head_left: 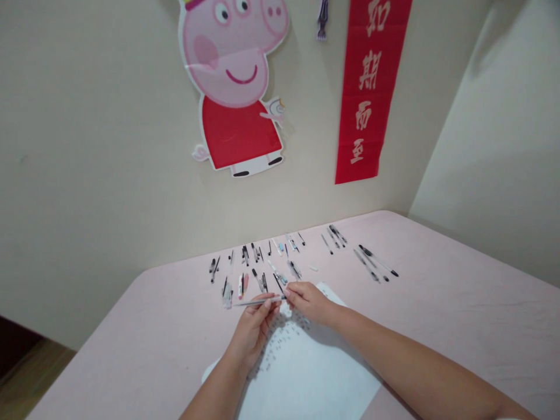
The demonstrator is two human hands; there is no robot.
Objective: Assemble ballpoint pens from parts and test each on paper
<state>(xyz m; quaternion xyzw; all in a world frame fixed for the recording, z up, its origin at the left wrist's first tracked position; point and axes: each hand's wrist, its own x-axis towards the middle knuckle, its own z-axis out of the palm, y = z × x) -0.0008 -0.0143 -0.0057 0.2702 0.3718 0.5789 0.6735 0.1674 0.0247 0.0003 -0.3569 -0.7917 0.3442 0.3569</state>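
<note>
A slim clear-barrelled pen (254,303) lies nearly level across my left hand (257,324), its thin end pointing left. The fingers of that hand are closed around the barrel. At the pen's dark right end, my right hand (310,301) pinches with thumb and fingers. Its fingertips hide what exactly sits there. Beneath both hands is a large white sheet (306,373) with many small dark marks or bits near its upper part; I cannot tell which. Just beyond my hands lie several pen parts, among them a white and light-blue pen (277,273).
The pink-covered table (437,326) reaches the wall. Pens and pen parts lie in rows at its back, with several longer pens (371,262) at right and a small white piece (313,268) nearby. A cartoon pig cutout (240,131) and red banner (367,87) hang above.
</note>
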